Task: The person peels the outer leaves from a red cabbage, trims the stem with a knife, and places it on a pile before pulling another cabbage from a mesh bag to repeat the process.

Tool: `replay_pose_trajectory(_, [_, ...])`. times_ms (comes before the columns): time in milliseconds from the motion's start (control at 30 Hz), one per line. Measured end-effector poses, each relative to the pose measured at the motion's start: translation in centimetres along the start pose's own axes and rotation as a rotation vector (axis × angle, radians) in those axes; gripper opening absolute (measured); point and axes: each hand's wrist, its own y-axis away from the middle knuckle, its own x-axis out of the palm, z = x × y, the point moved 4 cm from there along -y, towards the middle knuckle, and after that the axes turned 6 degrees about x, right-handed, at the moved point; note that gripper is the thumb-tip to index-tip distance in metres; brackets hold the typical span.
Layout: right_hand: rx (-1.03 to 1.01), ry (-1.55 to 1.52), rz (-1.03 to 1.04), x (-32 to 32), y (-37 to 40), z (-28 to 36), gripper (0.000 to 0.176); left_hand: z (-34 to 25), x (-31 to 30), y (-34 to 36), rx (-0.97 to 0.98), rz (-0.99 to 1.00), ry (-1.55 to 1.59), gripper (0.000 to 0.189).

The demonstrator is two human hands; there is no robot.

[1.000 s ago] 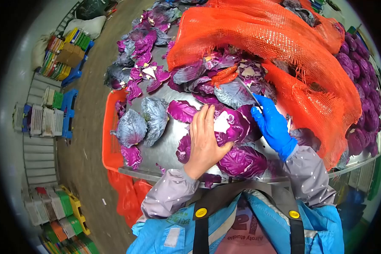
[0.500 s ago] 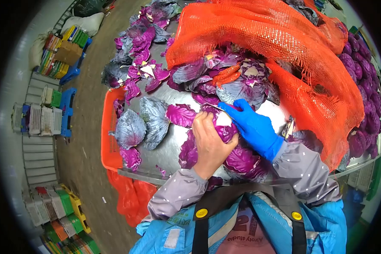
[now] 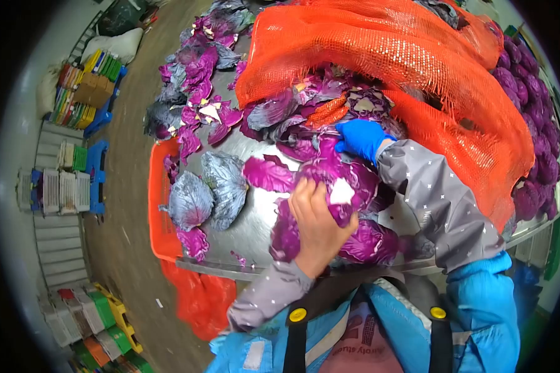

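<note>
My bare left hand (image 3: 317,227) grips a purple cabbage (image 3: 354,180) with a white cut stem, over the metal table (image 3: 255,239). Beyond the cabbage, my right hand (image 3: 362,138) wears a blue glove. Its fingers are bent at the loose outer leaves, and whatever they hold is hidden. A trimmed-looking cabbage head (image 3: 368,102) lies just past the glove. Purple leaves (image 3: 374,241) sit near the table's front edge, and two grey-blue leaves (image 3: 223,186) lie to the left.
An orange mesh sack (image 3: 379,43) covers the back and right of the table. Purple cabbages (image 3: 532,105) are piled at far right. An orange crate (image 3: 162,233) stands at the left edge, near scattered leaves (image 3: 196,74). Stacked crates (image 3: 74,189) line the wall.
My right hand has moved away from the cabbage, up and slightly right, to the leaves behind it. My left hand has stayed on the cabbage, slightly lower.
</note>
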Motion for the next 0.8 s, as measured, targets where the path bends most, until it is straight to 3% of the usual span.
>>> replay_pose_trajectory(133, [0.029, -0.231, -0.131, 1.7, 1.8, 0.7, 0.037, 1.4, -1.1, 1.3, -0.098, -0.066, 0.049, 0.079])
replay_pose_trajectory(233, [0.016, -0.273, -0.271, -2.9, 5.4, 2.0, 0.042, 1.7, -1.2, 0.4, -0.128, -0.046, 0.057, 0.078])
replay_pose_trajectory(300, [-0.067, -0.598, -0.335, -4.9, 9.0, 3.4, 0.048, 1.3, -1.1, 0.0, -0.126, -0.053, 0.045, 0.076])
replay_pose_trajectory(433, [-0.125, -0.638, -0.386, -1.7, 12.0, 3.6, 0.051, 1.1, -0.8, -0.5, -0.106, -0.066, 0.008, 0.075])
replay_pose_trajectory(500, [0.016, -0.702, -0.319, -0.6, 11.9, 3.0, 0.048, 1.1, -0.8, -0.6, -0.115, -0.052, -0.002, 0.074])
replay_pose_trajectory(567, [-0.031, -0.728, -0.374, 0.0, 12.0, 2.9, 0.040, 1.1, -0.9, -0.5, -0.118, -0.036, -0.017, 0.073])
replay_pose_trajectory(633, [0.057, -0.750, -0.377, 1.0, 11.3, 1.7, 0.032, 1.3, -0.8, -0.7, -0.112, -0.046, -0.011, 0.074])
replay_pose_trajectory(667, [0.012, -0.677, -0.497, 0.9, 11.5, 1.7, 0.026, 1.2, -0.9, -0.8, -0.099, -0.035, -0.012, 0.074])
replay_pose_trajectory(800, [0.036, -0.478, -0.464, 2.0, 11.4, 1.4, 0.024, 1.1, -0.6, -0.8, -0.105, -0.039, -0.012, 0.074])
